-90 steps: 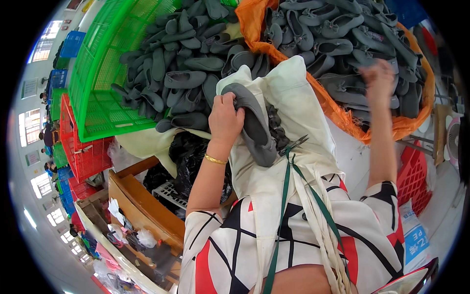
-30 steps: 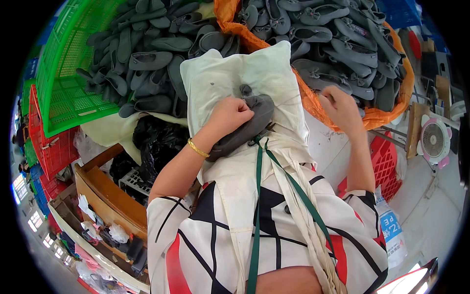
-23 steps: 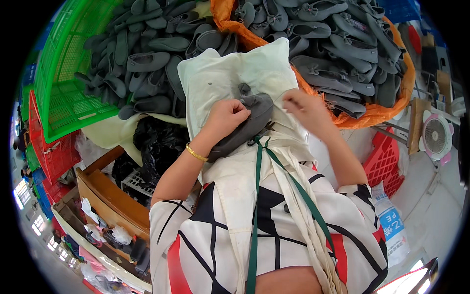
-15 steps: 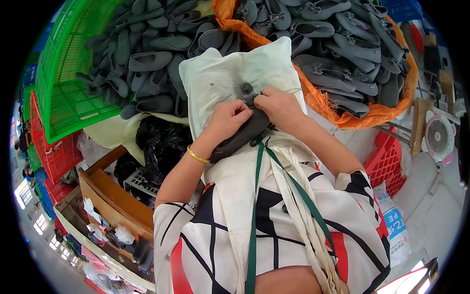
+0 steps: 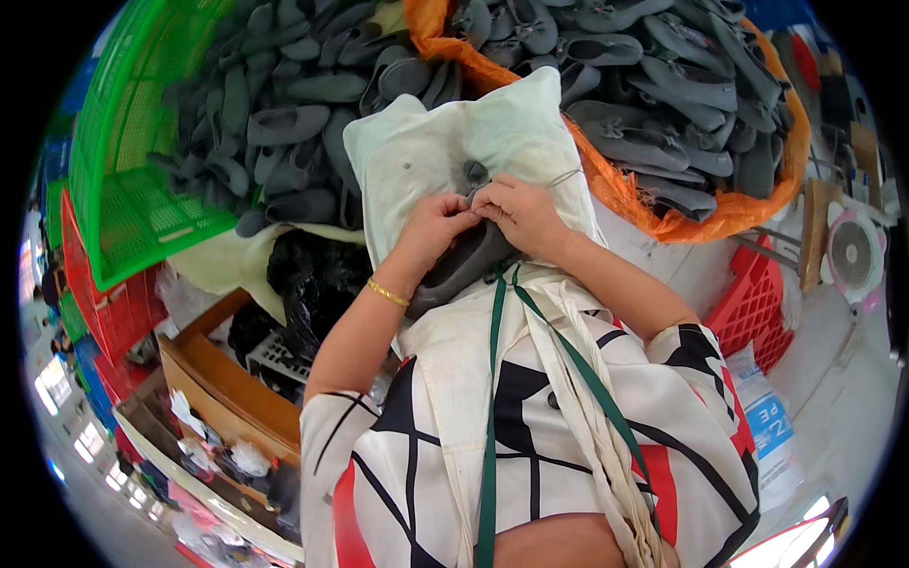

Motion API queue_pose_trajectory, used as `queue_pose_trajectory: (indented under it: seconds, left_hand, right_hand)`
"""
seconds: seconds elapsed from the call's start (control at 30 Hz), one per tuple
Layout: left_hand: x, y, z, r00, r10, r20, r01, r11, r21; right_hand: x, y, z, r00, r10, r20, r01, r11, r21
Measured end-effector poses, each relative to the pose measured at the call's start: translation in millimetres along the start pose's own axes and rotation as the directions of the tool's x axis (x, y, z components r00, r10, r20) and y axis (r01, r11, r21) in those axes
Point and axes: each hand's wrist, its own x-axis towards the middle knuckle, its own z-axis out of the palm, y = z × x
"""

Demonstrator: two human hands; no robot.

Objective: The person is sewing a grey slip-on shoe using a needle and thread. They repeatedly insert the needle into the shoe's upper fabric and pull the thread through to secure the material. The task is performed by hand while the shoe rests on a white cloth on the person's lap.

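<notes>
The shoe (image 5: 461,267) under both hands is dark grey, like the heaps of shoes (image 5: 284,123) at far left and far right. The cloth (image 5: 436,156) beneath it is pale cream with a few grey spots. The basket (image 5: 133,189) at far left is bright green; the sack (image 5: 663,213) at far right is orange. The crates (image 5: 748,312) are red. The bracelet (image 5: 388,293) on the left wrist is gold. The shirt (image 5: 568,426) is white with black lines and red patches, crossed by a dark green strap (image 5: 492,379). A bag (image 5: 312,279) at near left is black.

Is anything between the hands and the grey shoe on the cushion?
Nothing visible. Left hand and right hand both touch the grey shoe, which lies on the pale cushion; the fingers meet at its upper end.
</notes>
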Motion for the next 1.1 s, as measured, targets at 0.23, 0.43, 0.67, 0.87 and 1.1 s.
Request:
queue_pose_trajectory:
  seconds: [0.23, 0.43, 0.67, 0.87, 1.1]
  left_hand:
    - [-2.5, -17.8, -6.2, 0.996, -0.076, -0.056, 0.056, 0.951, -0.303]
    - [4.1, -19.7, -0.7, 0.992, 0.013, 0.122, 0.040, 0.905, -0.424]
    - [-4.8, -28.6, -6.9, 0.998, -0.024, 0.054, 0.040, 0.944, -0.326]
    - [3.8, -1.6, 3.0, 0.917, 0.385, -0.103, -0.334, 0.883, 0.328]
    - [9.3, -5.2, 16.2, 0.859, 0.472, -0.199, -0.414, 0.868, 0.273]
  right_hand:
    - [-2.5, 19.9, -67.8, 0.679, 0.690, 0.252, -0.415, 0.077, 0.907]
    - [-87.4, 124.8, -204.9, 0.040, 0.923, -0.382, 0.253, 0.361, 0.898]
    - [-171.4, 175.9, -270.2, -0.401, 0.642, -0.653, 0.058, 0.730, 0.682]
    - [-201.9, 190.8, -260.9, -0.104, 0.712, -0.695, 0.085, 0.702, 0.707]
    - [-171.6, 173.8, -273.6, -0.106, 0.695, -0.711, 0.081, 0.719, 0.691]
